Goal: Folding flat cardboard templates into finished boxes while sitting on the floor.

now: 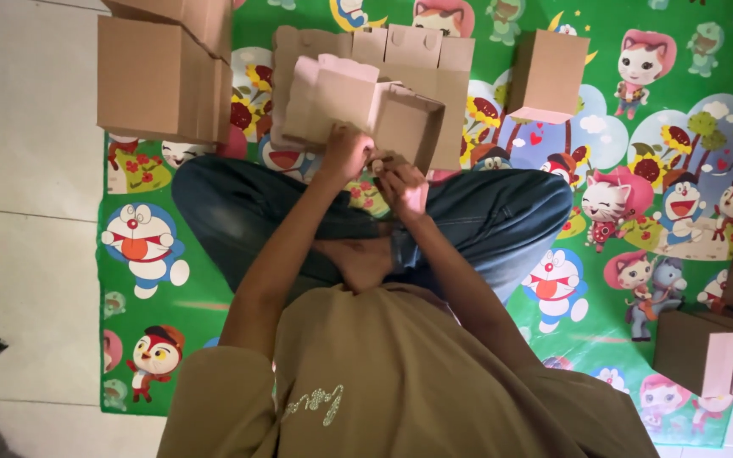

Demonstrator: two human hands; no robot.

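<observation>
Over my crossed legs, my left hand (345,153) and right hand (402,182) pinch the near edge of a half-folded cardboard box (366,106); I judge it light, creasable, best gripped along folds.

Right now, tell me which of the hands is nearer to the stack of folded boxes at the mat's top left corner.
Left. The left hand grips the half-folded box on the side toward that stack of folded boxes; the right hand is on the far side of it.
</observation>
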